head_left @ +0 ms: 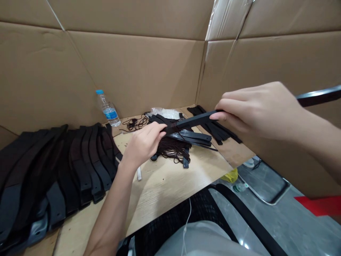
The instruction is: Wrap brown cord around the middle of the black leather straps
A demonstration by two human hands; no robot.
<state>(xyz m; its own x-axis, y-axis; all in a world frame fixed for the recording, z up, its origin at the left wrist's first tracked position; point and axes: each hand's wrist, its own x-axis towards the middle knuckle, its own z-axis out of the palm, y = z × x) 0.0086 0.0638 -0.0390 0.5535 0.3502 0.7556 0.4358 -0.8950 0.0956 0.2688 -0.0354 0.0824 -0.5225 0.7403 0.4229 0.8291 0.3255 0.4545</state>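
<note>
Both hands grip one long black curved strip (pixel 195 120) held tilted above the table. My left hand (pixel 145 144) pinches it near its left end, beside a short section wound with dark cord (pixel 173 126). My right hand (pixel 255 108) is closed around its middle, and the glossy far part runs out past the wrist to the right edge. Below lie a tangled bundle of dark brown cord (pixel 170 147) and several loose black strips (pixel 198 138). The strip's left tip is hidden by my left fingers.
Many black curved strips (pixel 66 170) are stacked at left on the wooden table (pixel 157 199). A water bottle (pixel 109 112) leans against the cardboard wall (pixel 133 71). More flat black strips (pixel 215 129) and a clear plastic bag (pixel 166 113) lie behind. A yellow bag (pixel 230 176) is beyond the right edge.
</note>
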